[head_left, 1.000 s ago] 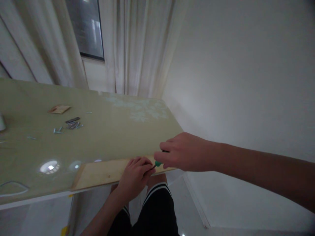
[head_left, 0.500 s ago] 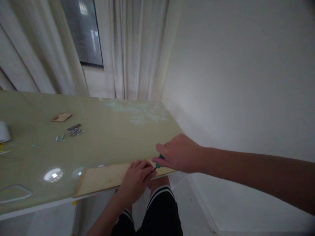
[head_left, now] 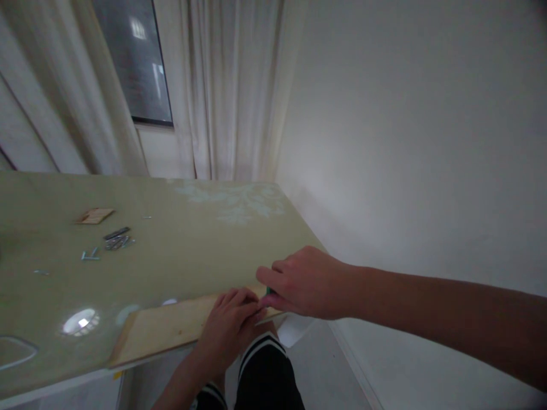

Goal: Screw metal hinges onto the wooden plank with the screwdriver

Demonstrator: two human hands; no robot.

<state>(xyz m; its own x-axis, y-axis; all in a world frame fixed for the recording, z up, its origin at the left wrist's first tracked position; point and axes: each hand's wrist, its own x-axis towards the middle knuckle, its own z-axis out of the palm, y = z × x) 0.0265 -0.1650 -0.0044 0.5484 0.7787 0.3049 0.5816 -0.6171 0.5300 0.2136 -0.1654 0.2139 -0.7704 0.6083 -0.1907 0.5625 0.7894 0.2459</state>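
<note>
No text, label, brand, number or sign can be read.

The shorts [head_left: 269, 380] are black with white-striped hems [head_left: 262, 341].

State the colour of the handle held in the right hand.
Green; a sliver of the handle shows in the head view.
</note>
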